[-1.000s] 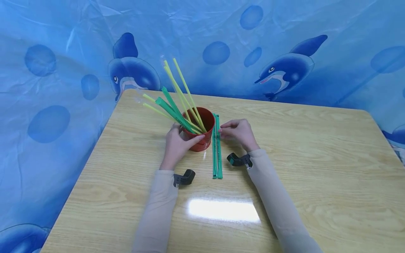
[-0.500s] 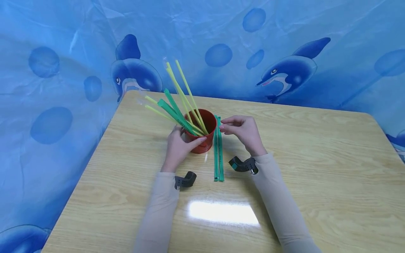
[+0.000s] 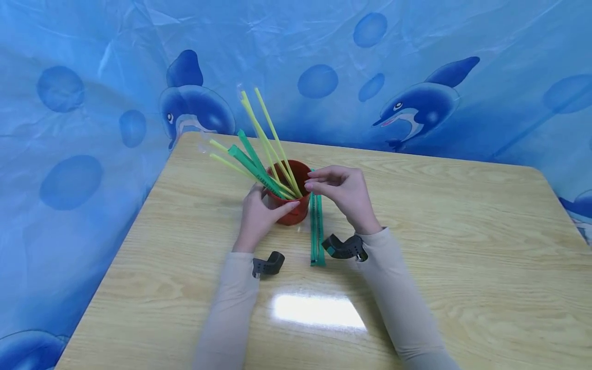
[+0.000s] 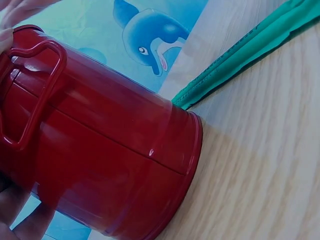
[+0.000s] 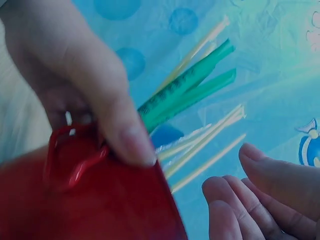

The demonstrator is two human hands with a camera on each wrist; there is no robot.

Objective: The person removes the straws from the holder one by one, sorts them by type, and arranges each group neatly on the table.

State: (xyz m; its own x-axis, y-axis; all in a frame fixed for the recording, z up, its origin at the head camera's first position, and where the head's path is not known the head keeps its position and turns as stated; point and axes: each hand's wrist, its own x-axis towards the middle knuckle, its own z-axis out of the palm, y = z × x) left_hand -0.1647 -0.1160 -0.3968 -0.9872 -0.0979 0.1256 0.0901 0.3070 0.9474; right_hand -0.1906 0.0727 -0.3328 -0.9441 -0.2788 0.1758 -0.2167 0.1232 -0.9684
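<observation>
A red metal bucket point(image 3: 292, 213) with a wire handle point(image 4: 55, 70) stands on the table. My left hand point(image 3: 258, 218) grips its near left side, thumb along the rim and fingers around behind. Leaning out of it are several thin yellow straws point(image 3: 262, 126) in clear wrap and two long green printed packets point(image 3: 247, 160). At the bucket's right rim is my right hand point(image 3: 346, 194); the right wrist view shows its thumb apart from loosely bent fingers point(image 5: 222, 215), nothing between them. Two more green packets point(image 3: 316, 231) lie side by side right of the bucket, their far part under the right hand.
The wooden table point(image 3: 439, 246) stretches wide to the right. Behind it hangs a blue sheet point(image 3: 333, 46) printed with dolphins. A black wrist camera mount point(image 3: 269, 264) sits on the left wrist, another mount point(image 3: 343, 247) on the right. Light glares on the near tabletop.
My right hand has moved left, from beside the flat green packets to over them at the bucket's rim. The left hand keeps its grip and the bucket stays in place.
</observation>
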